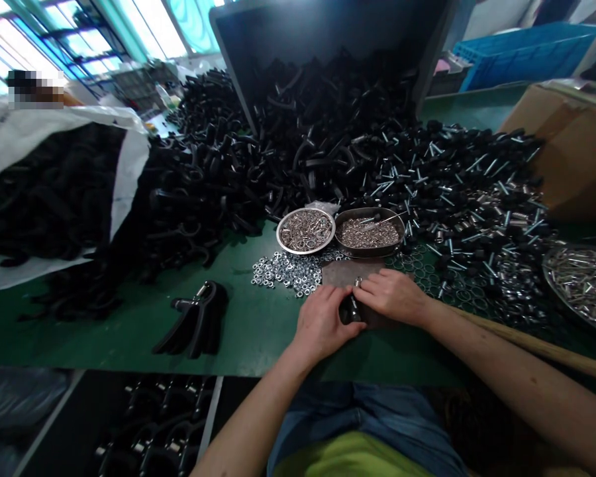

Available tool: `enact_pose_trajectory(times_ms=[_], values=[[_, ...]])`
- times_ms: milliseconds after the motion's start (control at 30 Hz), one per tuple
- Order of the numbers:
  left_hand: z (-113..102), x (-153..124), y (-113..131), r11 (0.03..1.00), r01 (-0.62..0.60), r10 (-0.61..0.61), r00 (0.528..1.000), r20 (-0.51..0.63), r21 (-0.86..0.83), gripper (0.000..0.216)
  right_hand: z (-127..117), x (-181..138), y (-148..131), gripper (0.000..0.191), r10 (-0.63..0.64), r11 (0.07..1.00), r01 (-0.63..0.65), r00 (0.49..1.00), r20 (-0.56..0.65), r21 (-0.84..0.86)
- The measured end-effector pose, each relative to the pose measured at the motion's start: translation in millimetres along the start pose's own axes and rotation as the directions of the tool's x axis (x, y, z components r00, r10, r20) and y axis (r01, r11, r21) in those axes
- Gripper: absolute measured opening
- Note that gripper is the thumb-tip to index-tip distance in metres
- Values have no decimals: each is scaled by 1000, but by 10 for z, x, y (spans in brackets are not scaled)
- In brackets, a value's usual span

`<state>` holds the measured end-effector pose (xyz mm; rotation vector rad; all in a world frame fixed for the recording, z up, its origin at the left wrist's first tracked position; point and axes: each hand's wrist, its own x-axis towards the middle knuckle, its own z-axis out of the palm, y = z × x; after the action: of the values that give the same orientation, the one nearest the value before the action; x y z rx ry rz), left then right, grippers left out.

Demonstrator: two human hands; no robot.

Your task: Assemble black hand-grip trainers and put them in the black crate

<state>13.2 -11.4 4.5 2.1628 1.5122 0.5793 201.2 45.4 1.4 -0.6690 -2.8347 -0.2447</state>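
My left hand (322,323) curls its thumb and fingers round a small black part (353,309) near the table's front edge. My right hand (395,295) meets it from the other side, fingers bunched together at the part's upper end. A small ribbed silver piece (358,281) shows by those fingertips; whether it is joined to the black part I cannot tell. Both hands work over a flat grey-brown plate (335,271). Just behind are a round bowl (279,240) of small metal pins and a dark oval tin (345,251) of tiny metal pieces. Loose nuts (288,273) lie left of the plate.
Black curved clamps (208,318) stand grouped at left. Black parts (302,152) heap across the back beneath a tilted bin (243,73). Right are bolts with black heads (447,192), thin rings (427,278), a wooden stick (526,341) and a carton (571,146). A white sack (129,159) stands left.
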Motion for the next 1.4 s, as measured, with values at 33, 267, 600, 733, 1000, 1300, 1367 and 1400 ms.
enact_pose_trajectory(times_ms=[33, 267, 600, 733, 1000, 1300, 1367, 1400], values=[[19, -22, -2, 999, -13, 13, 1000, -4, 35, 58, -44, -31, -15, 20, 34, 999, -33, 999, 19, -10], [89, -82, -16, 996, 68, -64, 996, -67, 62, 56, -264, -951, -31, 25, 612, 791, -605, 784, 103, -92], [65, -61, 19, 990, 107, -101, 993, -60, 96, 53, -396, -1117, -188, 26, 789, 614, -788, 613, 49, -31], [76, -59, 6, 990, 114, -109, 992, -61, 81, 54, -673, -680, -331, 37, 761, 626, -694, 643, -85, 356], [80, -51, 5, 990, 118, -112, 991, -71, 81, 54, -650, -414, -412, 35, 624, 740, -596, 781, 13, 313], [73, -46, 21, 988, 122, -117, 991, -59, 93, 53, -347, -634, -427, 34, 623, 775, -624, 781, 41, 98], [77, -47, 28, 987, 130, -125, 990, -66, 89, 54, -269, -805, -361, 37, 685, 727, -685, 729, -24, -43], [78, -45, 28, 987, 137, -132, 989, -69, 79, 54, -248, -905, -318, 38, 703, 697, -707, 707, -77, -117]])
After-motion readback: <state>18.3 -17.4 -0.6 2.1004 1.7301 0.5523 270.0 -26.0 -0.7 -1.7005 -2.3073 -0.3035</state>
